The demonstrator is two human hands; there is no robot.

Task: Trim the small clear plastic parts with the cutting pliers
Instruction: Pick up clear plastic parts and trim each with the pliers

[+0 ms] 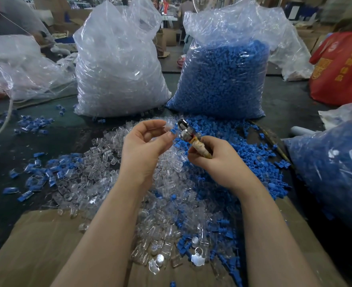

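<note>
My left hand [144, 146] pinches a small clear plastic part [169, 125] with a blue piece at its tip, held up above the pile. My right hand [210, 157] grips the tape-wrapped handles of the cutting pliers [188, 132], whose metal jaws point up and left, right beside the part. Whether the jaws touch the part is unclear. Below both hands lies a heap of loose clear plastic parts [100, 160] mixed with a heap of blue plastic parts [253, 160].
Two big plastic bags stand behind the heaps: one of clear parts [119, 65], one of blue parts [224, 79]. Another bag of blue parts [334, 170] lies at right, a red bag [343, 65] beyond it. Cardboard [46, 245] covers the near table edge.
</note>
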